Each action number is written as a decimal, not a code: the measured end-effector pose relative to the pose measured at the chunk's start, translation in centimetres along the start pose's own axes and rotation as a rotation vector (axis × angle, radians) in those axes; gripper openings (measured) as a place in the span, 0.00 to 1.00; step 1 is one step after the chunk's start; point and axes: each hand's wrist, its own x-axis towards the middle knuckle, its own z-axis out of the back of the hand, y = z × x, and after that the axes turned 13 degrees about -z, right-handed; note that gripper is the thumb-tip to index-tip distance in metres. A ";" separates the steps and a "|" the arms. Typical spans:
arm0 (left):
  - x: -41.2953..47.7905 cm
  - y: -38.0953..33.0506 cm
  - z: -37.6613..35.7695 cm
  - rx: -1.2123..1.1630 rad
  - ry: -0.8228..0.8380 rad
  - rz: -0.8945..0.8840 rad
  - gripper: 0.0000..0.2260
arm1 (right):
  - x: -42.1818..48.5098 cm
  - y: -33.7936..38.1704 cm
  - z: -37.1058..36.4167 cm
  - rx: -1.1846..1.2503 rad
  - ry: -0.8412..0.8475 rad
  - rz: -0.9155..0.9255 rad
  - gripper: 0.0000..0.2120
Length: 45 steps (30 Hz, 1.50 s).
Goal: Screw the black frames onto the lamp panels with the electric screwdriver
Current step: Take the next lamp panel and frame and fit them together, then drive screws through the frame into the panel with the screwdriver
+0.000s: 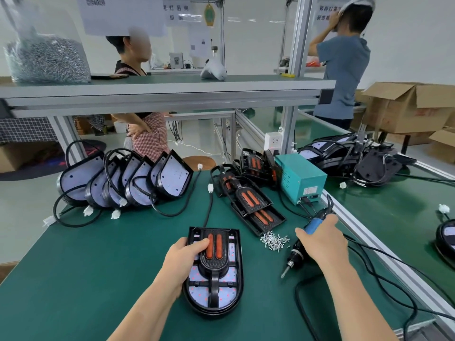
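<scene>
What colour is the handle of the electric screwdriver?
Blue. The head view shows the handle best, gripped by the right hand.

Of ourselves we saw only two arms, and both were bare. The slim bare left forearm (147, 306) ran uncovered into the bare left hand (183, 252), and the slim bare right forearm (349, 299) likewise into the bare right hand (320, 242).
</scene>
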 end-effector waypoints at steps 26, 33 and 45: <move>0.0 -0.4 -0.3 0.045 -0.015 0.025 0.11 | -0.1 0.0 -1.0 1.483 0.837 -0.263 0.20; -0.5 -0.8 -0.3 0.066 -0.037 0.036 0.10 | -0.6 1.0 -2.4 1.632 1.108 -0.263 0.26; 0.1 -6.0 -6.1 1.207 0.046 -0.752 0.11 | 0.6 0.7 -1.9 1.660 1.021 -0.234 0.18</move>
